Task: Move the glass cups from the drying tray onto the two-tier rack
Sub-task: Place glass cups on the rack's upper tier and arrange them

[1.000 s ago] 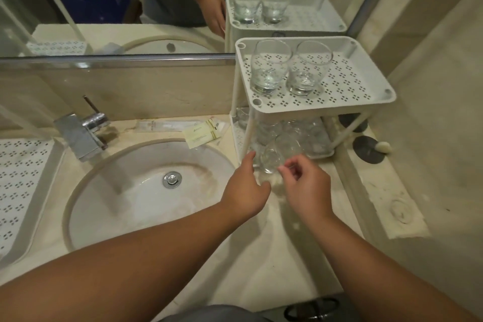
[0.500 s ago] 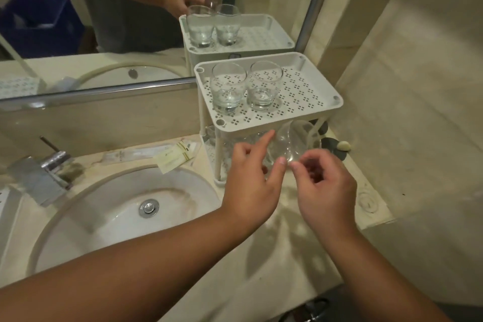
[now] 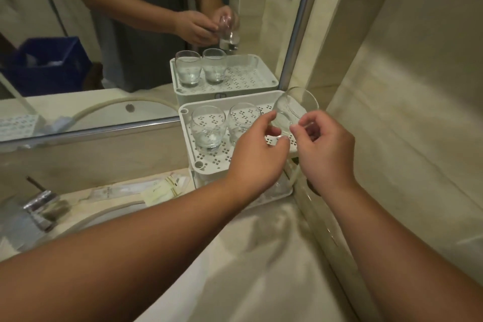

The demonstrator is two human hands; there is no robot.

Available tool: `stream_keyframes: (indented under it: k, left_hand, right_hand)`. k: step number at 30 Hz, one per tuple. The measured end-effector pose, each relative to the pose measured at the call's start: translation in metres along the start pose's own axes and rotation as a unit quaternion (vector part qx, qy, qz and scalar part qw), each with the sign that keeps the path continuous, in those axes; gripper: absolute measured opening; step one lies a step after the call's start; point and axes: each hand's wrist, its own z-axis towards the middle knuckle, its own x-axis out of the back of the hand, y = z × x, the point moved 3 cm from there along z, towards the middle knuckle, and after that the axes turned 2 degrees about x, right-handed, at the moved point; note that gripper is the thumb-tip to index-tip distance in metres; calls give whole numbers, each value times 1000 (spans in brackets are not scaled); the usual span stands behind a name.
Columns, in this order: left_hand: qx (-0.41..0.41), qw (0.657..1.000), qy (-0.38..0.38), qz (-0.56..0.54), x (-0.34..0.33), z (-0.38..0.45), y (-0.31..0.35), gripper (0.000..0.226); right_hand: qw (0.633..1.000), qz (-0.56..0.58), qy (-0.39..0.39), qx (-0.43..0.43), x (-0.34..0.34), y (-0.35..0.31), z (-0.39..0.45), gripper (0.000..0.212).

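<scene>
A white two-tier rack [image 3: 198,165] stands against the mirror at the counter's right end. Two clear glass cups [image 3: 207,127] [image 3: 243,120] sit upright side by side on its perforated top tier. A third glass cup [image 3: 294,110] hangs tilted above the top tier's right part, its mouth turned up and to the right. My left hand [image 3: 257,154] pinches its lower left side. My right hand [image 3: 324,149] pinches its lower right side. More glassware on the lower tier is mostly hidden behind my hands.
A mirror [image 3: 104,34] backs the counter and reflects the rack, cups and hands. The sink basin's rim [image 3: 109,212] and a chrome faucet [image 3: 41,206] lie at the left, with small paper packets [image 3: 162,189] between. A tiled wall [image 3: 418,112] closes in on the right.
Both hands have lifted the glass cup from in front of the lower tier up over the top tier. The view has swung right and closer to the rack.
</scene>
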Motion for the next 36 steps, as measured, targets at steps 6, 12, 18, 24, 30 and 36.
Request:
stream_keyframes:
  k: [6,12,18,24,30,36]
  left_hand:
    - [121,985,20,-124,-5,12,-11,38]
    - [128,984,61,-110,4,6,-22,29]
    - [133,981,67,-123,12,-1,-31,24]
    - [57,996,60,-39,16,-18,-39,27]
    - [42,998,23,29,18,-43,-71,30]
    - [-3,985,-42,166,16,-62,-102,28]
  right_hand:
    - [990,-104,-92,-23,-28,33,25,11]
    - [983,-139,-115,-21,-42,45,32,13]
    - [981,-130,-141,-2,-44,42,34,29]
    - [994,-87,-21,58,-26,34,5,31]
    - [997,-19,26,75,-22,47,-60,16]
    - [990,-54,-133,-3,-50,77,-105,13]
